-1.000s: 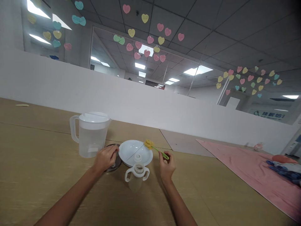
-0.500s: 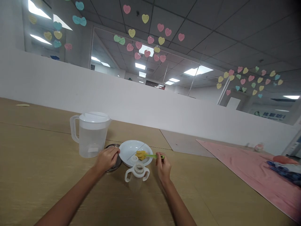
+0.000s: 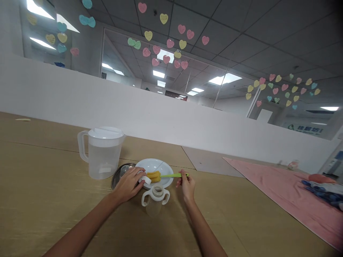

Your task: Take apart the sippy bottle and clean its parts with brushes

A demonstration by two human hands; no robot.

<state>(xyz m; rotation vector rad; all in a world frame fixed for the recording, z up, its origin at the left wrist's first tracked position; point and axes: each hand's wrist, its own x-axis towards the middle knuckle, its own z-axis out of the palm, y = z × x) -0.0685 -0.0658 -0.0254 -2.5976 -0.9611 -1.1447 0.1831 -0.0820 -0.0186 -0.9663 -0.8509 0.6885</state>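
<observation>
My right hand (image 3: 186,184) is closed around the end of the green handle of a sponge bottle brush (image 3: 171,175). Its yellow sponge head lies over a white plate (image 3: 164,166), against a white bottle ring (image 3: 146,180). The fingers of my left hand (image 3: 130,185) are curled on that ring at the plate's left rim. Just in front of the plate stands an uncapped baby bottle (image 3: 154,203) with two white side handles. Under and behind my left hand are a round metal tray (image 3: 115,177) and a clear dome cap (image 3: 124,170), both partly hidden.
A lidded clear plastic pitcher (image 3: 104,157) stands behind on the left of the wooden table (image 3: 53,185). Along the back runs a low white wall (image 3: 160,117). To the right lies a pink cloth (image 3: 278,189) with blue and orange fabric on it.
My left hand has moved right from the plate's edge and taken hold of the white ring. The brush head has shifted left to meet it.
</observation>
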